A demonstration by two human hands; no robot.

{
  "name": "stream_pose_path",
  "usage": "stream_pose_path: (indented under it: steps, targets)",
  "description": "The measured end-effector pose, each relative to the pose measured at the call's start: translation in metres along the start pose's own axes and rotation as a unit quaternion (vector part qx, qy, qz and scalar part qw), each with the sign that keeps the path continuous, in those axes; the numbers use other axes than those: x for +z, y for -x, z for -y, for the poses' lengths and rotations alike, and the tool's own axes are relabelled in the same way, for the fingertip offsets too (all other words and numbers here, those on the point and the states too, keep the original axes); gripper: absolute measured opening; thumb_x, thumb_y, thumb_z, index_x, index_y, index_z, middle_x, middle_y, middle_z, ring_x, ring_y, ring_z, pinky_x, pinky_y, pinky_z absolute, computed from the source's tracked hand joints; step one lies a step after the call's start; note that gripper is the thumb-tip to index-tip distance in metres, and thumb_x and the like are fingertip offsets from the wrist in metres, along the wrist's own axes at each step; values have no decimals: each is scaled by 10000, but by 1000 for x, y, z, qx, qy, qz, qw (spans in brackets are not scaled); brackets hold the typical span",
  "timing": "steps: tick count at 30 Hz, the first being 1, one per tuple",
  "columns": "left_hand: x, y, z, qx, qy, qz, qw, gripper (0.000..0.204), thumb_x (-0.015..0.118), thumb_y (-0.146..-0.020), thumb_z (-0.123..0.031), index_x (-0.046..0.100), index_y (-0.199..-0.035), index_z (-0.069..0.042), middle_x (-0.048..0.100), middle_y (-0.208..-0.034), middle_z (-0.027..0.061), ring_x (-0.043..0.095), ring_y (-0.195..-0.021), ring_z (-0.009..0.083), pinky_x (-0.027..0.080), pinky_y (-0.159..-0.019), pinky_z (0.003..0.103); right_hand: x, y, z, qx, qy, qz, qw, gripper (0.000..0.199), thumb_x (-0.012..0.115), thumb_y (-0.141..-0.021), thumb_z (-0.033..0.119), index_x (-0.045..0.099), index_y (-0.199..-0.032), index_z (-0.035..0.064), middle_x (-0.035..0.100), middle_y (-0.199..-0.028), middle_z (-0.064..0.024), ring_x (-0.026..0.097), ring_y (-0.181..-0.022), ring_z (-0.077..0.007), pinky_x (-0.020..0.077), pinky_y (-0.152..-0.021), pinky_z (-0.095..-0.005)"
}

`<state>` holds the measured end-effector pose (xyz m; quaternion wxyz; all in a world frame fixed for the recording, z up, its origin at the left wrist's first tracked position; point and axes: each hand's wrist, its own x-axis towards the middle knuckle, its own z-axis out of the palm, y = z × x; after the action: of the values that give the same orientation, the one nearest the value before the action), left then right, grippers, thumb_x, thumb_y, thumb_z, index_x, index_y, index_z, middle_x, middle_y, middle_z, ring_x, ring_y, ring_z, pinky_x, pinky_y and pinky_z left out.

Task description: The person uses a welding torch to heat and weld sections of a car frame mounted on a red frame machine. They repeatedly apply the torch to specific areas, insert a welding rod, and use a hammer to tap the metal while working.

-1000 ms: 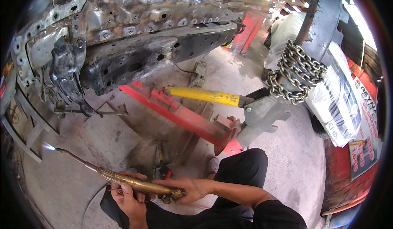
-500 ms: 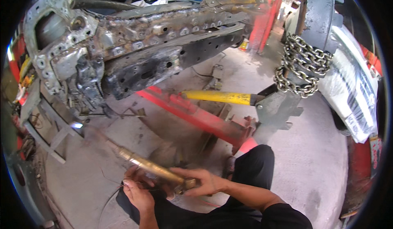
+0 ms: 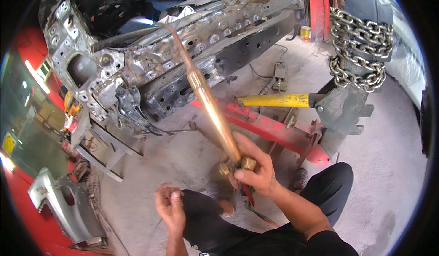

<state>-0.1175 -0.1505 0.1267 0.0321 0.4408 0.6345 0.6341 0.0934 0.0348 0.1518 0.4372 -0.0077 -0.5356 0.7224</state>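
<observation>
My right hand [image 3: 256,169] is closed round the lower end of a brass gas torch [image 3: 211,109], by its valve knobs. The torch slants up and to the left, and its thin bent tip is in front of the car's bare metal front frame [image 3: 201,41]. A bright bluish-white flame [image 3: 142,21] shows beside the tip. Red and green hoses [image 3: 253,205] hang from the torch below my hand. Apart from it, my left hand [image 3: 171,205] is over my left knee, its fingers curled and thumb pressed in. Whatever those fingers may hold is too small to make out.
A red jack arm [image 3: 270,130] with a yellow cylinder [image 3: 279,100] crosses the floor ahead. To its right stands a dark post wrapped in chain [image 3: 359,50]. A grey metal stand [image 3: 107,151] and a silver body panel [image 3: 68,205] are at left. Farther off lies a pedal [image 3: 280,77].
The torch has swung up and to the right, from pointing left low over the floor. My hands have moved apart. Thin wires seen at my left hand no longer show clearly.
</observation>
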Motion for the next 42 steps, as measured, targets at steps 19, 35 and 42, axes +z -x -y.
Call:
stream_pose_path:
  steps: [19,35,42]
  targets:
    - [56,-43,-74,51,-394,209,893,378,537,-1076,-132,602,-1406,41,669,-833,169,676,-730,287,548,-732,377,-50,-18,-39,-27,-199,-53,978,747,606,-976,56,303,-1658,61,635,-1166,-172,667,-708,-194,581,-580,-328]
    - [102,-151,-63,131,-427,88,890,291,633,-1051,-114,708,-1297,23,663,-852,124,603,-740,183,491,-703,324,-95,-50,-13,2,-250,-80,965,756,674,-943,-41,380,-1631,70,676,-958,-42,623,-602,-100,531,-522,-275]
    - [100,-152,-16,3,-223,80,972,276,628,-1082,-168,731,-1261,15,456,-668,-74,340,-549,9,253,-464,213,-101,-57,-19,-14,-259,-77,963,756,683,-945,-34,377,-1629,58,681,-968,-50,616,-596,-93,519,-503,-268]
